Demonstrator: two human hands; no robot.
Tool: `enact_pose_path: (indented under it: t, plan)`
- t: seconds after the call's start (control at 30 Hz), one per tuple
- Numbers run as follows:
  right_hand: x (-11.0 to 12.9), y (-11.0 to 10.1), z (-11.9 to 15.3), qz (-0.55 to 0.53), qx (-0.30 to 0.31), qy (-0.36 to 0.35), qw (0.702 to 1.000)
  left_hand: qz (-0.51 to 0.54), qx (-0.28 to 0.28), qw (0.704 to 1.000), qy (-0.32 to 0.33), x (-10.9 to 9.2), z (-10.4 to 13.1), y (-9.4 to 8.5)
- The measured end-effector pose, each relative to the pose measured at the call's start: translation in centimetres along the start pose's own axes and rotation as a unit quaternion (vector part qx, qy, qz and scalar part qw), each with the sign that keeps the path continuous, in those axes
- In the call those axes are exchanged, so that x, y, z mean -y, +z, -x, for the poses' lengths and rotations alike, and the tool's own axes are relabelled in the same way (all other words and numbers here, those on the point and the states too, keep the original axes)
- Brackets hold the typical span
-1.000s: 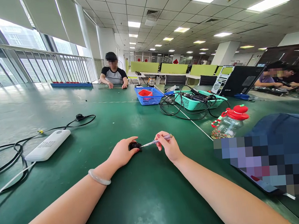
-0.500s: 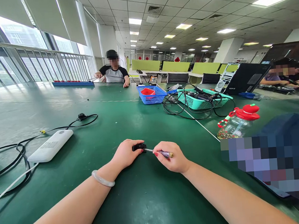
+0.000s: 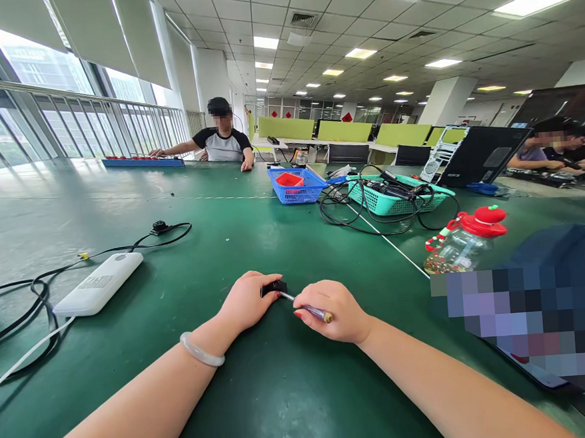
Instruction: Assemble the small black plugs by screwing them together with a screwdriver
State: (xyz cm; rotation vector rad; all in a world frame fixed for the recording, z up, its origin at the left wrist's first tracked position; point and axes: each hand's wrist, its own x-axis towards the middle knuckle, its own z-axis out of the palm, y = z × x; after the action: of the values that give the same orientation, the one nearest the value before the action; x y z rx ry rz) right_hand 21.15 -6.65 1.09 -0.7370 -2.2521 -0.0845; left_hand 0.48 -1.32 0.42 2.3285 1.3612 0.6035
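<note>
My left hand (image 3: pixel 248 301) is closed on a small black block-like part (image 3: pixel 279 286), pinched between thumb and fingers just above the green table (image 3: pixel 265 394). Fingers cover the part's left side, and its exact kind does not show. My right hand (image 3: pixel 331 309) grips a screwdriver (image 3: pixel 315 311) with a purplish handle and a brass-coloured end. The thin metal shaft points left and its tip meets the near side of the black part, close to my left thumb; whether it sits in a screw cannot be made out.
Left lie a white power bank (image 3: pixel 99 284) and black cables (image 3: pixel 42 290). Ahead stand a blue basket (image 3: pixel 298 193) and a green basket (image 3: pixel 391 202) with tangled cords. A red-lidded bottle (image 3: pixel 467 240) stands right. Across the table sits a person (image 3: pixel 224 140) beside a blue tray (image 3: pixel 141 164).
My right hand has shifted slightly left and turned, so the screwdriver slants more, its handle end lower. My left hand stays put. The person opposite has stretched an arm toward the blue tray.
</note>
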Motion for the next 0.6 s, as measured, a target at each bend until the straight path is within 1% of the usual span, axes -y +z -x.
enact_pose_path:
  t: [0.13, 0.23, 0.3, 0.43, 0.5, 0.6]
  plan:
    - [0.35, 0.04, -0.12, 0.075, -0.015, -0.031, 0.997, -0.021, -0.016, 1.000, 0.001, -0.14, 0.06, 0.05]
    - [0.37, 0.13, -0.17, 0.105, -0.016, -0.040, 0.994, -0.028, -0.022, 0.999, -0.012, -0.15, 0.04, 0.07]
    - [0.26, 0.17, -0.17, 0.111, 0.011, -0.055, 0.992, -0.024, -0.023, 0.999, -0.016, -0.11, 0.00, 0.04]
    - [-0.04, 0.28, -0.06, 0.121, 0.085, -0.088, 0.985, -0.018, -0.026, 0.999, -0.019, -0.04, -0.04, -0.07]
    - [-0.16, 0.34, 0.02, 0.123, 0.101, -0.092, 0.983, -0.018, -0.027, 0.999, -0.021, -0.02, -0.03, -0.12]
    - [-0.22, 0.39, 0.07, 0.122, 0.101, -0.081, 0.984, -0.019, -0.032, 0.999, -0.021, -0.01, 0.01, -0.14]
